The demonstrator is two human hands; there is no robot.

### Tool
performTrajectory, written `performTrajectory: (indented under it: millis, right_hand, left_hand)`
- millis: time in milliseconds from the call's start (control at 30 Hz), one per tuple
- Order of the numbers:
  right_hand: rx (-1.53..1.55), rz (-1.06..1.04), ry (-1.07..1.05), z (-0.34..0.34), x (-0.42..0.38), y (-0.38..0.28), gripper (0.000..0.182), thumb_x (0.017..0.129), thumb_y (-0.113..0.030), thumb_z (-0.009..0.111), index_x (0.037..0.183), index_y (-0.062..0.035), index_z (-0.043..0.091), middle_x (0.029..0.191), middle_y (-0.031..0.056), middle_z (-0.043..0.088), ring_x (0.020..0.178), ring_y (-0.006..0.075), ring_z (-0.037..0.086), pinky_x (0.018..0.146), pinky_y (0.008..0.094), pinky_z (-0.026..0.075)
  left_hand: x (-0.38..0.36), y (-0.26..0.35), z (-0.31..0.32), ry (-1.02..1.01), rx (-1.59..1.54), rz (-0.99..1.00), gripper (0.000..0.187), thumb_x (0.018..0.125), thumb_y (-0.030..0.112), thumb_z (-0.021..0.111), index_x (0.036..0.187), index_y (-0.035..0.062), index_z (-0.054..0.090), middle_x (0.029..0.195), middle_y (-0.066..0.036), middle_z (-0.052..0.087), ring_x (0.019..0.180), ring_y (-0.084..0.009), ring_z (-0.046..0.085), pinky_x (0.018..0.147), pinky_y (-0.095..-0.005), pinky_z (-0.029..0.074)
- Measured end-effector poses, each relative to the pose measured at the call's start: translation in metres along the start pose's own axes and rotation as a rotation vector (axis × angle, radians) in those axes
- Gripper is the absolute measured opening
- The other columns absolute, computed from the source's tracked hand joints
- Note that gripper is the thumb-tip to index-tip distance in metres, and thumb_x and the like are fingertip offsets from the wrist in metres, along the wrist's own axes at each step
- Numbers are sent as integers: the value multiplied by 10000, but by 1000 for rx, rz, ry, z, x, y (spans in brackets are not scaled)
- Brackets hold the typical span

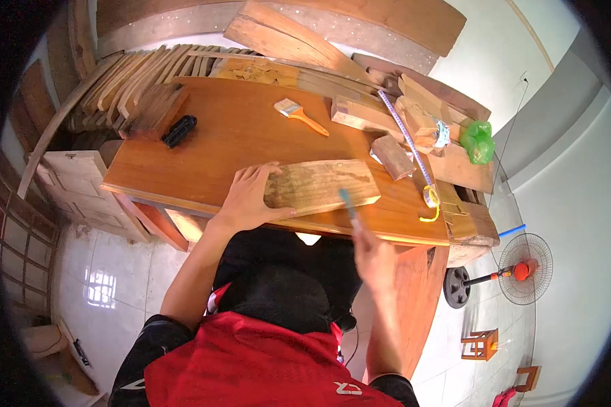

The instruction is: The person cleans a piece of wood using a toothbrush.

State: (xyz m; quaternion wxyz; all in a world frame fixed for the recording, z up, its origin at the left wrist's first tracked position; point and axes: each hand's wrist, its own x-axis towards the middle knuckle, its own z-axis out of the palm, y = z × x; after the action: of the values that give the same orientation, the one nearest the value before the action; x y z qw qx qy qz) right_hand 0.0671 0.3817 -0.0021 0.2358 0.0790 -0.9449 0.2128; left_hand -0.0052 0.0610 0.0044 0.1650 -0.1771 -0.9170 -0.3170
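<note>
A thick wooden board [312,184] lies on the brown table near its front edge, with darker stains on its upper face. My left hand [248,197] grips the board's left end, fingers at the far side and thumb along the near side. In my right hand [373,254], closed and slightly blurred, is a slim tool [347,200] with a blue-green head. Its tip is over the board's right part; motion blur hides its exact kind and whether it touches the wood. A paintbrush [300,117] with an orange handle lies beyond the board.
On the table [231,129] are a black object [179,131] at left, a wooden block [392,157] and an unrolled tape measure [406,129] at right. A green plastic bag [478,142] sits on stacked timber. A fan [525,269] stands on the floor at right.
</note>
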Motion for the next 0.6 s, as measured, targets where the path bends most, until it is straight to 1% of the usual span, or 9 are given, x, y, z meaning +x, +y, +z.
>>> performTrajectory:
  millis: [33, 133, 200, 267, 333, 367, 400, 533, 600]
  right_hand:
    - [153, -55, -49, 3, -8, -16, 372, 1031, -307, 725, 1400, -266, 737, 864, 253, 737, 805, 452, 745, 745, 536, 603]
    - [100, 106, -143, -7, 0, 2, 346, 1048, -312, 705, 1385, -248, 744, 840, 256, 734, 797, 455, 742, 711, 537, 595]
    - [-9, 230, -15, -4, 15, 43, 367, 1070, -381, 657, 1402, -244, 733, 852, 216, 760, 770, 428, 751, 665, 521, 596]
    - [9, 196, 80, -2, 18, 54, 369, 1078, -377, 645, 1420, -262, 722, 854, 209, 760, 776, 432, 750, 673, 527, 596]
    - [-55, 133, -63, -4, 8, 10, 365, 1071, -349, 666, 1423, -268, 723, 883, 220, 761, 785, 441, 746, 689, 525, 599]
    - [58, -45, -51, 9, -2, 4, 361, 1061, -333, 689, 1413, -267, 733, 918, 229, 762, 787, 438, 749, 695, 522, 599]
    - [309, -100, -47, 19, -8, -3, 348, 1055, -333, 703, 1394, -265, 748, 937, 244, 757, 787, 431, 754, 695, 519, 597]
    - [21, 304, -106, -14, 17, 27, 368, 1097, -389, 621, 1419, -245, 726, 905, 218, 768, 779, 443, 753, 673, 526, 588]
    - [-12, 146, 75, 2, 17, 62, 371, 1103, -381, 609, 1431, -244, 716, 872, 229, 756, 733, 452, 741, 646, 536, 586]
  left_hand:
    - [-2, 1, 0, -11, -3, -3, 873, 760, 548, 921, 1394, 94, 527, 1573, -174, 559, 1472, -400, 470, 1246, -508, 312]
    - [-2, 3, -1, -10, -5, -8, 874, 759, 549, 922, 1391, 93, 526, 1573, -175, 559, 1472, -397, 472, 1247, -511, 311]
    - [-5, 1, 1, -14, -11, -8, 877, 757, 549, 923, 1391, 91, 525, 1573, -171, 559, 1468, -398, 475, 1248, -513, 311]
    - [0, -1, 2, 3, -14, 6, 880, 756, 551, 923, 1390, 89, 525, 1573, -167, 559, 1465, -398, 476, 1248, -514, 312]
    - [-2, -3, 5, 15, -11, 9, 883, 755, 555, 922, 1388, 85, 525, 1572, -164, 559, 1463, -397, 475, 1247, -513, 314]
    - [-4, -3, 4, 11, -10, 1, 884, 757, 557, 920, 1390, 83, 524, 1574, -163, 558, 1462, -397, 476, 1247, -512, 315]
    - [-4, -1, 3, 3, -10, -2, 886, 759, 559, 918, 1392, 81, 523, 1575, -163, 556, 1462, -397, 477, 1246, -510, 316]
    - [-2, 2, -1, -6, -1, -13, 895, 760, 563, 917, 1398, 75, 522, 1579, -162, 550, 1462, -397, 479, 1243, -507, 321]
    - [-4, 0, 3, -7, 0, -4, 899, 757, 561, 921, 1400, 74, 523, 1586, -163, 543, 1460, -400, 481, 1241, -506, 323]
